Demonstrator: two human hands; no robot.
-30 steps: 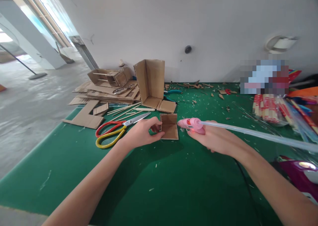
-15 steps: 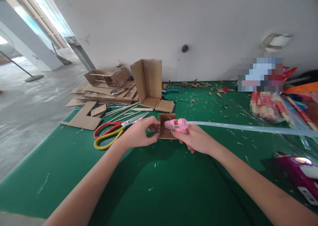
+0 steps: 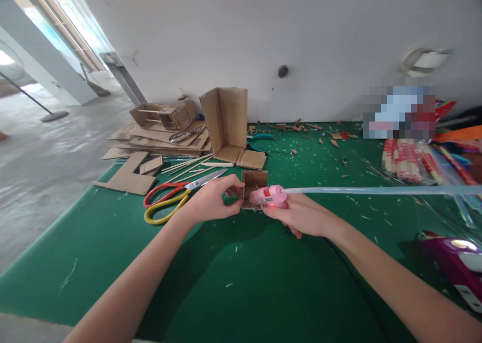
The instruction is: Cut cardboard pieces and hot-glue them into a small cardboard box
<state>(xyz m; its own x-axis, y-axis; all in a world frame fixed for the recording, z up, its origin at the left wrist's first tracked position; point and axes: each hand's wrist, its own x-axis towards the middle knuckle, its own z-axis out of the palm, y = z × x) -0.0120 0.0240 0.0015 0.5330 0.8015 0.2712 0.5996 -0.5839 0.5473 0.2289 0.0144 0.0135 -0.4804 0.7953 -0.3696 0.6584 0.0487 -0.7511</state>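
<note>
My right hand [image 3: 301, 213] is closed around a pink hot glue gun [image 3: 271, 196], its tip inside a small open cardboard box [image 3: 255, 178] on the green tabletop. A long clear glue stick [image 3: 357, 190] sticks out of the gun's back toward the right. With thumb and fingers, my left hand [image 3: 216, 197] grips the left wall of the little box. Scissors [image 3: 175, 195] with one red and one yellow handle lie just left of that hand. The gun hides part of the box's floor and right wall.
Behind stands a folded cardboard piece [image 3: 231, 117], beside stacked cardboard [image 3: 158, 139] and thin wooden sticks [image 3: 184, 166]. Teal-handled pliers [image 3: 263, 136] and scraps lie near the wall. At right are red-and-white wrapped bundles [image 3: 402, 159] and a purple device [image 3: 452, 262].
The glue gun's tip has moved slightly down within the box, toward its near side, and my right hand has lowered a little. My left hand keeps its grip on the box.
</note>
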